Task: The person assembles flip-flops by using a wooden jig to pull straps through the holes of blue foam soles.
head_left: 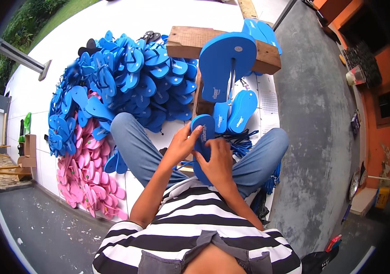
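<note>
Between my crossed legs I hold a blue flip-flop sole (202, 122) upright, its printed face towards me. My left hand (182, 145) grips its left edge, thumb on the face. My right hand (217, 159) has its fingers bent against the right side of the sole; what lies under the fingertips is hidden. In front stands a wooden stand with a crossbeam (183, 42). A metal rod (231, 80) passes by another blue sole (222, 57) at the beam. Loose blue soles (243, 112) lie just beyond my hands, with blue straps (243, 145) beside them.
A large heap of blue flip-flops (133, 84) spreads at the left on the white tiles, with a pile of pink flip-flops (90, 171) nearer. More blue soles (262, 33) sit behind the beam. A grey concrete strip (311, 118) runs along the right, before an orange wall (389, 114).
</note>
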Demonstrator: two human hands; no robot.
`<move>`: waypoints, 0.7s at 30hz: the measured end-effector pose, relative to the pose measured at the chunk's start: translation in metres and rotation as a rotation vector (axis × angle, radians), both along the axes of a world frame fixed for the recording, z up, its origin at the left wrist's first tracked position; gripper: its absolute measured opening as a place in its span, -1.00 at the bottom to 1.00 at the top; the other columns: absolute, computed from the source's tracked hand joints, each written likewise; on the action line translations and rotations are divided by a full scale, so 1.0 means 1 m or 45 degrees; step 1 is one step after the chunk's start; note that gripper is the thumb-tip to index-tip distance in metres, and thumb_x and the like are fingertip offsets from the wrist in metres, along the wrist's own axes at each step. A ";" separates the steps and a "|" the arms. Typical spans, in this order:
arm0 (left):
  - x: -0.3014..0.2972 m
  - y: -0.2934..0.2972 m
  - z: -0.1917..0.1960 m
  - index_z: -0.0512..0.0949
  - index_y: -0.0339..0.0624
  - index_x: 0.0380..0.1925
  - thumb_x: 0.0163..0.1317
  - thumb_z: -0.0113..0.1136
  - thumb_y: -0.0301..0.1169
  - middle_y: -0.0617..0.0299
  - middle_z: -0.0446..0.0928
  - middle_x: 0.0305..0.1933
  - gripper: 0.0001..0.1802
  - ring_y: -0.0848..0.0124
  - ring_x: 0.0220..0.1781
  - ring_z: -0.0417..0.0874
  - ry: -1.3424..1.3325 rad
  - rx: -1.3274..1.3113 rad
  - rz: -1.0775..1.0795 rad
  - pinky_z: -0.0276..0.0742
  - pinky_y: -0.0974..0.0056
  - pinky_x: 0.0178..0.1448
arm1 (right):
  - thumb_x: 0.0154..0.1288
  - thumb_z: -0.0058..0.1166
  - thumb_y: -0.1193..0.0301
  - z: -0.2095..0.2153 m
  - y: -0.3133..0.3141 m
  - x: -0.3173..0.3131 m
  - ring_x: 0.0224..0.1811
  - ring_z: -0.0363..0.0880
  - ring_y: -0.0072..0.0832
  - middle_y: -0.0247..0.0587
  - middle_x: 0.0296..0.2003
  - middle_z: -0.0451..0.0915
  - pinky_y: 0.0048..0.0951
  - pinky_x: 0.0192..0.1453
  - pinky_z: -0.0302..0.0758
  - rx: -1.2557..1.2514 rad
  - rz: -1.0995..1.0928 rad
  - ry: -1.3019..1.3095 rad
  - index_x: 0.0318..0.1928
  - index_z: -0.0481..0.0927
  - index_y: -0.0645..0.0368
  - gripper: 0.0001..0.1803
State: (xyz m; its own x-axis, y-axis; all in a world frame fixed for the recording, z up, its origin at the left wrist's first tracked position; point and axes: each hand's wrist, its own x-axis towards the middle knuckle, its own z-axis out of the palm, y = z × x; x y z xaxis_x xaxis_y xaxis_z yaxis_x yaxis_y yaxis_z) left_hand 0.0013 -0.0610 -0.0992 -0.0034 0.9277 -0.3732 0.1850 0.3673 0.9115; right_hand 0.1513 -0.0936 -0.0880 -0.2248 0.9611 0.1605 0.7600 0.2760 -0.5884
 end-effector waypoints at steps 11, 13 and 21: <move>-0.024 0.007 -0.016 0.66 -0.20 -0.14 0.22 0.32 -0.15 0.11 0.65 -0.28 -0.63 0.25 -0.05 0.60 0.580 0.695 0.013 0.37 0.16 0.05 | 0.34 0.03 0.30 0.020 0.006 0.029 -0.40 0.59 -0.06 -0.06 -0.46 0.56 -0.09 -0.33 0.45 -0.576 0.492 0.228 -0.31 0.51 0.14 -0.83; -0.022 0.007 -0.015 0.64 -0.27 -0.24 0.26 0.31 -0.21 0.16 0.68 -0.39 -0.69 0.49 -0.43 0.65 0.237 0.560 0.041 0.48 0.39 -0.35 | 0.35 0.04 0.27 0.033 -0.007 0.038 -0.40 0.58 -0.05 -0.04 -0.46 0.56 -0.12 -0.33 0.44 -0.554 0.494 0.233 -0.31 0.51 0.15 -0.79; -0.003 0.010 0.085 0.53 -0.26 -0.05 0.08 0.28 -0.68 0.04 0.64 -0.05 -0.61 0.21 0.04 0.68 -0.027 1.006 -0.198 0.55 0.21 0.11 | 0.18 0.21 0.58 0.068 0.024 0.045 -0.14 0.59 -0.26 -0.12 -0.10 0.53 -0.27 -0.17 0.55 0.057 0.073 0.494 0.07 0.55 0.18 -0.60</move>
